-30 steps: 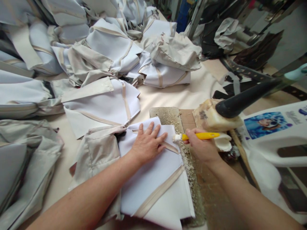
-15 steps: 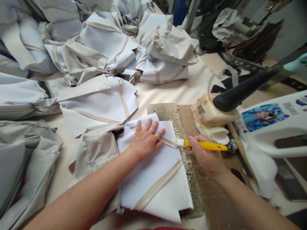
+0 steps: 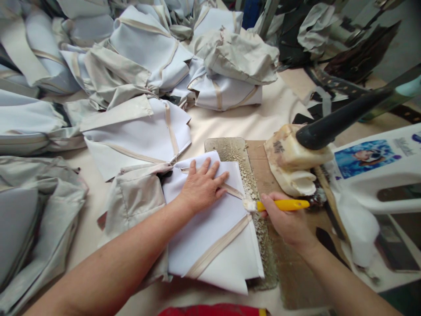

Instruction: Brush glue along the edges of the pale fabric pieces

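My left hand (image 3: 205,184) lies flat with its fingers spread on a white fabric panel (image 3: 204,232) that has beige strips across it. My right hand (image 3: 284,219) grips a paintbrush (image 3: 284,205) by its yellow handle. The brush's white bristles touch the panel's right edge, close to the end of a beige strip. Under that edge lies a long board (image 3: 226,147) crusted with dried, glue-like residue. Grey lining cloth (image 3: 134,197) is bunched to the left of the panel and joined to it.
More white panels with grey cloth (image 3: 144,48) are heaped at the back and left. A cut-open plastic container (image 3: 284,151) with a thick black handle-like piece stands at the right, beside a white plastic jug (image 3: 391,175). Cardboard (image 3: 296,267) lies beneath the board's right side.
The paintbrush has moved slightly down along the panel's right edge, with my right hand following. My left hand stays pressed on the panel. The view has shifted a little.
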`<control>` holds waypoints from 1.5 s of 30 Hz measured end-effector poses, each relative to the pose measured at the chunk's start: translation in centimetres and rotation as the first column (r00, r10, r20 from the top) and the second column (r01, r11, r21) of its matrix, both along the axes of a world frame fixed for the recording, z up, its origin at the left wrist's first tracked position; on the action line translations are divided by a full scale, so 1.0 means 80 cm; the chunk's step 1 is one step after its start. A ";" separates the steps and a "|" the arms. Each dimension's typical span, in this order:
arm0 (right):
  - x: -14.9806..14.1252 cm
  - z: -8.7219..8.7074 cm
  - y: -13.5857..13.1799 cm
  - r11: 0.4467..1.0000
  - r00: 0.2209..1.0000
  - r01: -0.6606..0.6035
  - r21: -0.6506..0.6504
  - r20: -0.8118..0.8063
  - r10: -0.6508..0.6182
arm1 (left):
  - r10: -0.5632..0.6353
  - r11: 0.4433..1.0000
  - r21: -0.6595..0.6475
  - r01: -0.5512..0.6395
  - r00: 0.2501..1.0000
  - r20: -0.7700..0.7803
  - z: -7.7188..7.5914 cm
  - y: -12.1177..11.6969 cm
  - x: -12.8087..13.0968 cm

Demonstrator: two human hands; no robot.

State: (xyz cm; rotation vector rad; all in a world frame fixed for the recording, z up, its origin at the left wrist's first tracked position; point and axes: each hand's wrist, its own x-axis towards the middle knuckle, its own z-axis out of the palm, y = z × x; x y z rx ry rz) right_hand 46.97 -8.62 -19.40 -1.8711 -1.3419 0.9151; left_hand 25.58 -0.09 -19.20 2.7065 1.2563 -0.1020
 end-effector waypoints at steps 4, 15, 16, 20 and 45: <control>-0.003 0.001 0.009 0.996 1.000 0.012 0.084 0.019 -0.013 | 0.003 1.000 0.002 -0.003 1.000 0.007 -0.001 0.000 0.000; -0.005 0.018 -0.019 0.997 0.999 -0.028 -0.069 -0.024 0.027 | -0.017 0.999 0.048 0.017 1.000 0.003 -0.002 -0.001 0.000; -0.006 0.016 -0.012 0.999 1.000 -0.006 -0.034 -0.024 0.005 | -0.018 0.998 0.052 0.018 1.000 0.002 -0.002 -0.001 0.000; -0.011 0.001 0.010 0.986 0.997 0.079 0.150 -0.018 -0.077 | -0.022 0.998 0.064 0.022 1.000 -0.005 -0.002 -0.002 0.001; -0.008 0.017 -0.139 0.981 0.998 0.017 -0.194 0.061 -0.005 | -0.030 0.996 0.089 0.030 1.000 -0.003 -0.006 -0.003 0.001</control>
